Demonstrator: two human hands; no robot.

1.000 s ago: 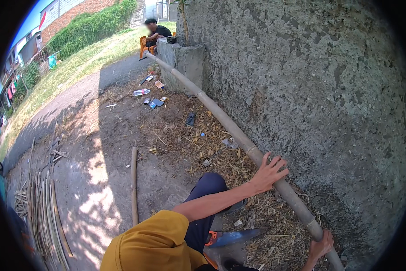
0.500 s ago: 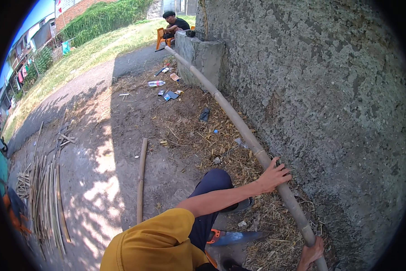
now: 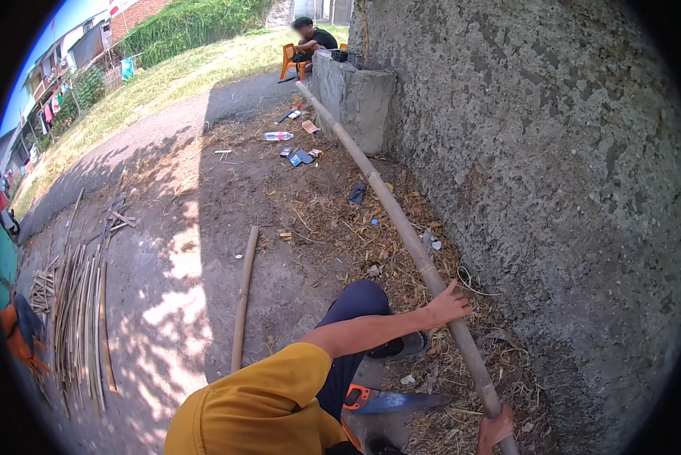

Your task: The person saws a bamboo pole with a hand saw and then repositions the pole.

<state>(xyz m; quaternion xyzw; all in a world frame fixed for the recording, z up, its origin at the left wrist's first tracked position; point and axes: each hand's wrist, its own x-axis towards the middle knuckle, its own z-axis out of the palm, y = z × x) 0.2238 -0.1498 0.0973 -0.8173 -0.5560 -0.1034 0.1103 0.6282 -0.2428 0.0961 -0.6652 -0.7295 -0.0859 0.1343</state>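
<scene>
A long bamboo pole (image 3: 401,221) slants from the lower right up toward a concrete block. My left hand (image 3: 445,305) grips it partway along, fingers over its top side. Lower down, near the bottom edge, my right hand (image 3: 495,431) is wrapped round the same pole; part of that hand is hidden behind the pole. On the ground below my left forearm lies a handsaw (image 3: 397,401) with an orange handle, its blade pointing right. To the left of my knee, a shorter bamboo pole (image 3: 245,297) rests on the dirt.
A rough concrete wall (image 3: 538,167) rises along the right, with a concrete block (image 3: 367,106) at its far end. Bamboo strips (image 3: 79,326) lie in a pile at left. A plastic bottle (image 3: 278,136) and litter are scattered ahead. Someone sits on an orange chair (image 3: 288,61) beyond.
The lower part of the pole, with both my hands on it, has shifted left, away from the wall. My view has also turned slightly, sliding the background to the right.
</scene>
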